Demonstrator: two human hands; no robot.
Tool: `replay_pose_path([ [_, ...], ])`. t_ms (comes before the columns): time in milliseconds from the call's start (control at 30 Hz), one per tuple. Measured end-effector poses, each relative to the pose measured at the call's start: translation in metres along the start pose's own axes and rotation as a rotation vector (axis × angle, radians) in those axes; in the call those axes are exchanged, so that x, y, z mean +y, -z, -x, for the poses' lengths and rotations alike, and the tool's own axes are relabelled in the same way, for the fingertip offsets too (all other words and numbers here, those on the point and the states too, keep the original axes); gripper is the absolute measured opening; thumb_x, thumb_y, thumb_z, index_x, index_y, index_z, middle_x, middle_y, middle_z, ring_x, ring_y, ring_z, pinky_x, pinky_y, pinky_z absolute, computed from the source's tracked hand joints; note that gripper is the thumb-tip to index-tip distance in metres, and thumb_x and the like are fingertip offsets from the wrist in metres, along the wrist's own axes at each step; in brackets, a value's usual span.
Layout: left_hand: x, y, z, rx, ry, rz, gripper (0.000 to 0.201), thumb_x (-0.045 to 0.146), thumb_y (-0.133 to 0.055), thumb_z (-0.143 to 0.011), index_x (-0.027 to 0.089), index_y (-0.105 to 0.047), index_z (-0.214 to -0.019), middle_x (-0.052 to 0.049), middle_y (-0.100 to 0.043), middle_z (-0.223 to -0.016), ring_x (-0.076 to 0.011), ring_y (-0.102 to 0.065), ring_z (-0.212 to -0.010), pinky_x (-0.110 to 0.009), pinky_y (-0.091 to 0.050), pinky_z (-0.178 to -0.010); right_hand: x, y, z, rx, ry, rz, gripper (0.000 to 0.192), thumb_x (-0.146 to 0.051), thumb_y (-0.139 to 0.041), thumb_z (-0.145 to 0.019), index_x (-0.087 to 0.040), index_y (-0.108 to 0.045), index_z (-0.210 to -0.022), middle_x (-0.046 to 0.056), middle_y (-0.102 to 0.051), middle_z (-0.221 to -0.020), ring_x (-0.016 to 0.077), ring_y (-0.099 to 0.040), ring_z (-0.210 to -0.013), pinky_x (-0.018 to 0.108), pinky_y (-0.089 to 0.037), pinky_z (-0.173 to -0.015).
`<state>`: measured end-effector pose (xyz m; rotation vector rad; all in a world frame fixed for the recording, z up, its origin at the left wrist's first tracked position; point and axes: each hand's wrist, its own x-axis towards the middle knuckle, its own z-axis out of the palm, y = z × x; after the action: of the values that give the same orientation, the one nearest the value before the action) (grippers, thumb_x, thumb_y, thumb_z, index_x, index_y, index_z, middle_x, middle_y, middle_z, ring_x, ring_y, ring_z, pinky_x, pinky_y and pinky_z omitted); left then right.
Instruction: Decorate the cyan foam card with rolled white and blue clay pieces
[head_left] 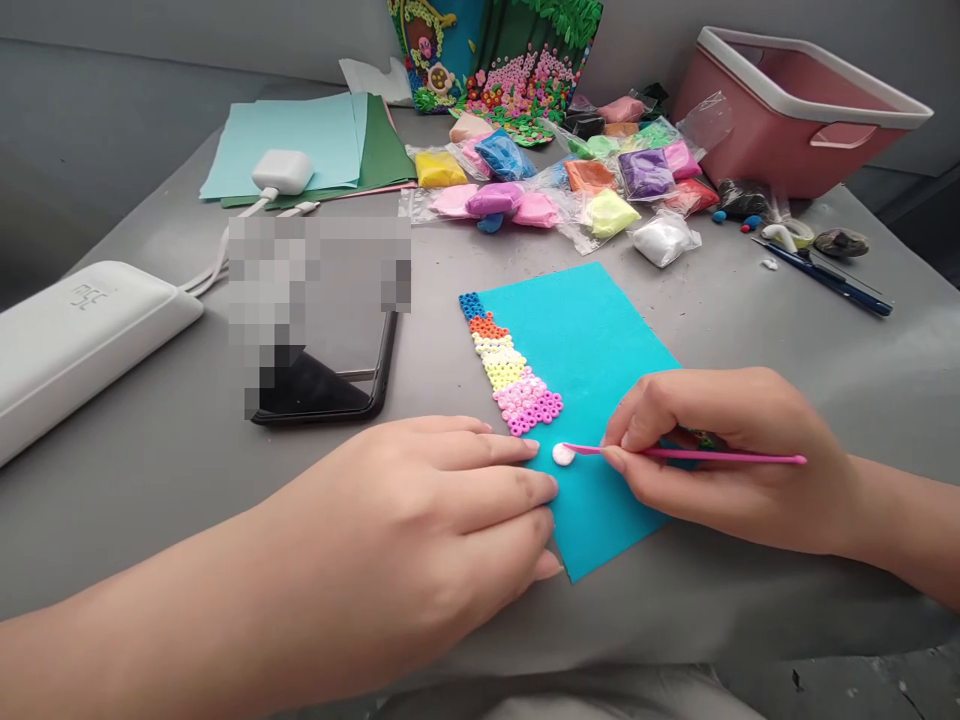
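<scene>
head view: the right hand [720, 450] pinches a pink stick [697, 456], its tip pressing a white clay ball [563, 455] onto the blue card [592, 350] on the table [750, 310]. the left hand [442, 520] lies flat and open, holding nothing, fingertips pinning the card's near edge, just beside the ball and the bead rows [510, 370].

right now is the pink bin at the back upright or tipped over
Upright. The pink bin stands on its base at the table's far right corner, white rim and open mouth facing up. What is inside cannot be told.
</scene>
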<state>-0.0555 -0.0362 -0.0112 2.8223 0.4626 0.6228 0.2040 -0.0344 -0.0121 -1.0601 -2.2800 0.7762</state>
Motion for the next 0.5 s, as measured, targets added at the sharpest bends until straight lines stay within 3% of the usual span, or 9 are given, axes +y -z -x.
replay_pose_path([
  [333,0.0009,0.0004,0.0,-0.017,0.026,0.009,0.02,0.022,-0.06,-0.099,0.023,-0.077,-0.09,-0.004,-0.081,-0.089,-0.0193,-0.078,-0.092,-0.032,-0.06,-0.1,-0.0048,0.0013,-0.0005,-0.009,0.048,0.032,0.024,-0.014,-0.061,-0.09,-0.024,-0.05,-0.071,-0.001,-0.07,-0.071,0.014,-0.066,-0.065,0.028,-0.048,-0.053],
  [500,0.0013,0.0005,0.0015,-0.019,0.027,0.01,0.021,0.023,-0.059,-0.099,0.022,-0.077,-0.088,-0.005,-0.081,-0.088,-0.0197,-0.078,-0.093,-0.031,-0.059,-0.102,-0.0058,0.001,-0.0013,-0.041,0.029,0.002,0.02,-0.017,-0.062,-0.092,-0.024,-0.054,-0.075,-0.001,-0.073,-0.077,0.015,-0.068,-0.069,0.029,-0.05,-0.057],
])
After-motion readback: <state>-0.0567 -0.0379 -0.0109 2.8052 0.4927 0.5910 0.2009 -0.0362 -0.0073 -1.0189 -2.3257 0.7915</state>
